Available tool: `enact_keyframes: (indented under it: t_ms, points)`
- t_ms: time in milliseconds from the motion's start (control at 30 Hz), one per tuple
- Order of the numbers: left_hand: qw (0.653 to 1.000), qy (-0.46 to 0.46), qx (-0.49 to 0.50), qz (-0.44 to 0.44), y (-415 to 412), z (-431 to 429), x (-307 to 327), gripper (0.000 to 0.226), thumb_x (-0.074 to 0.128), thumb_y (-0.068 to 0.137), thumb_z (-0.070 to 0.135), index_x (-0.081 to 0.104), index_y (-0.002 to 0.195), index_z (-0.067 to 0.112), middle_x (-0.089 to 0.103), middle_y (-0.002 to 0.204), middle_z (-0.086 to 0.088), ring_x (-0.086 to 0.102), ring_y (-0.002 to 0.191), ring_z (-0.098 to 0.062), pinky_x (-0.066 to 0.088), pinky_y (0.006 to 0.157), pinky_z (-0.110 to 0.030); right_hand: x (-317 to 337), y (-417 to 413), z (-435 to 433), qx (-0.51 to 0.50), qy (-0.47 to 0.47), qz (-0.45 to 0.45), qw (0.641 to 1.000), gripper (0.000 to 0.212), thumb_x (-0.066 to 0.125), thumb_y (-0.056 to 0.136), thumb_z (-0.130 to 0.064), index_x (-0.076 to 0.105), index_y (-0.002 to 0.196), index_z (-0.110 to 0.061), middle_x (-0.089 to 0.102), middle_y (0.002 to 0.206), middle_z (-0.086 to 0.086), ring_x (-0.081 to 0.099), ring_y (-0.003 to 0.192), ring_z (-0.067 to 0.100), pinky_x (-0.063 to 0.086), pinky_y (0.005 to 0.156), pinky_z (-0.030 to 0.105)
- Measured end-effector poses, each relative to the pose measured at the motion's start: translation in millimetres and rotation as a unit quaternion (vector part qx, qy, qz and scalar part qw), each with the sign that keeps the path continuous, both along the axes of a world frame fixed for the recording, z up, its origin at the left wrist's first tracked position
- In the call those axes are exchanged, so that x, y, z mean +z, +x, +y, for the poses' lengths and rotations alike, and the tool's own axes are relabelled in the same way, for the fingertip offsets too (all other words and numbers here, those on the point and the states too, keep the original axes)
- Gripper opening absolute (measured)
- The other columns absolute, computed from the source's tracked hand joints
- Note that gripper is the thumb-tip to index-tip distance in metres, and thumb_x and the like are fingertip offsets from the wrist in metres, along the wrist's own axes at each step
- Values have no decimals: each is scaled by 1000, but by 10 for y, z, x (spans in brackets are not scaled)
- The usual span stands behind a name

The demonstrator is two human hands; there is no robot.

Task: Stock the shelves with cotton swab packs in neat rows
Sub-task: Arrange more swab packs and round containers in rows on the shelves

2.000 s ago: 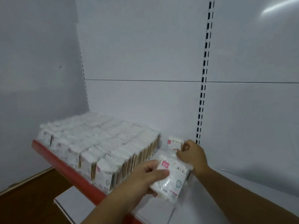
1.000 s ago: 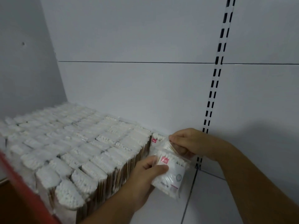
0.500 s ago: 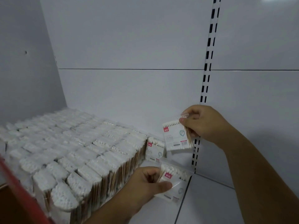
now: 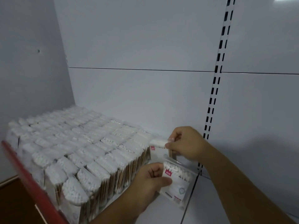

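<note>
Several rows of clear cotton swab packs (image 4: 84,152) stand upright on the white shelf (image 4: 161,207), filling its left part. My right hand (image 4: 186,143) pinches the top of a single cotton swab pack (image 4: 157,151) that stands at the back, just right of the filled rows. My left hand (image 4: 151,180) holds a small stack of cotton swab packs (image 4: 178,183) with red labels, low over the bare shelf in front of that single pack.
A red front rail (image 4: 32,183) runs along the shelf's near edge. A slotted upright (image 4: 213,88) splits the white back panel, and the shelf joint lies under it. A white side wall (image 4: 29,62) closes the left end. The brown floor (image 4: 16,199) shows lower left.
My right hand has brought its pack down from mid-air to the back of the shelf beside the rows. My left hand keeps its stack in about the same spot.
</note>
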State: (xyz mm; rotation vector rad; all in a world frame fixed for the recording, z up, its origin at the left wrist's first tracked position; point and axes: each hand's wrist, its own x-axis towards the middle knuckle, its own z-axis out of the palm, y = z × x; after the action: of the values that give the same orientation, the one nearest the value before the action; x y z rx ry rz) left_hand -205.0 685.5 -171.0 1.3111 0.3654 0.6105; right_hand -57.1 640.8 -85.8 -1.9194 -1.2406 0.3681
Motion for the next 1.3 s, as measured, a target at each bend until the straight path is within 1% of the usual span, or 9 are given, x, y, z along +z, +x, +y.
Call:
enact_keyframes:
  t_ms: [300, 433, 500, 567, 633, 733, 867, 1033, 1300]
  points:
    - [989, -79, 108, -67, 99, 86, -107, 24, 57, 63, -4, 58, 85, -14, 61, 84, -27, 56, 78, -34, 45, 77, -45, 254, 115, -118, 12, -79, -161, 984, 33, 62, 79, -62, 65, 87, -30, 63, 84, -16, 57, 79, 0, 45, 67, 22]
    - [992, -29, 110, -61, 86, 32, -87, 15, 50, 77, -11, 57, 91, -10, 62, 92, -24, 54, 86, -34, 44, 81, -43, 185, -41, -96, 81, -153, -192, 966, 31, 79, 71, -46, 63, 91, -28, 61, 90, -15, 56, 84, 0, 47, 73, 21]
    - [987, 71, 142, -30, 69, 3, -112, 44, 39, 88, -17, 62, 117, 7, 67, 116, -13, 62, 105, -23, 49, 88, -27, 121, -83, -38, 69, -129, -214, 966, 20, 80, 74, -37, 64, 80, -26, 61, 83, -15, 58, 81, 3, 49, 74, 24]
    - [934, 273, 226, 49, 32, -38, -110, 57, 43, 92, -6, 39, 144, 19, 41, 145, 8, 39, 133, -6, 27, 105, -7, 144, -26, -42, 39, -96, -212, 972, 18, 80, 74, -35, 65, 72, -24, 63, 77, -14, 60, 78, 4, 51, 74, 26]
    - [858, 422, 282, 83, -14, -81, -108, 64, 47, 89, 1, 29, 148, 19, 25, 147, 13, 19, 138, 2, 10, 107, 0, 188, 59, -71, 10, -66, -201, 977, 20, 81, 72, -35, 65, 69, -23, 64, 74, -13, 61, 74, 3, 53, 72, 28]
    - [814, 505, 282, 56, -2, -134, -101, 57, 52, 75, 1, 54, 131, 14, 44, 128, 9, 37, 123, -1, 27, 104, -7, 142, 36, -39, 22, -63, -205, 977, 21, 82, 70, -36, 66, 67, -24, 65, 74, -12, 61, 73, 3, 53, 71, 28]
    - [832, 468, 281, 99, 28, -106, -119, 52, 59, 77, 5, 42, 111, 40, 44, 101, 24, 46, 97, 1, 42, 81, -14, -87, -75, 104, 35, -96, -249, 963, 21, 77, 74, -41, 64, 78, -26, 61, 86, -10, 58, 85, 8, 49, 77, 27]
    - [831, 472, 261, 137, 63, -77, -153, 65, 55, 82, 9, 37, 140, 31, 41, 120, 19, 37, 117, 3, 29, 97, -7, -137, 1, 104, 57, -35, -244, 967, 52, 70, 81, -44, 55, 127, -24, 51, 125, -6, 46, 115, 12, 36, 96, 25]
    - [827, 469, 253, 180, 74, -48, -177, 71, 51, 84, 13, 24, 148, 23, 31, 133, 14, 35, 116, 1, 27, 76, 4, -236, 13, 158, 37, -74, -264, 961, 52, 65, 85, -42, 52, 133, -27, 52, 133, -6, 44, 123, 13, 33, 99, 26]
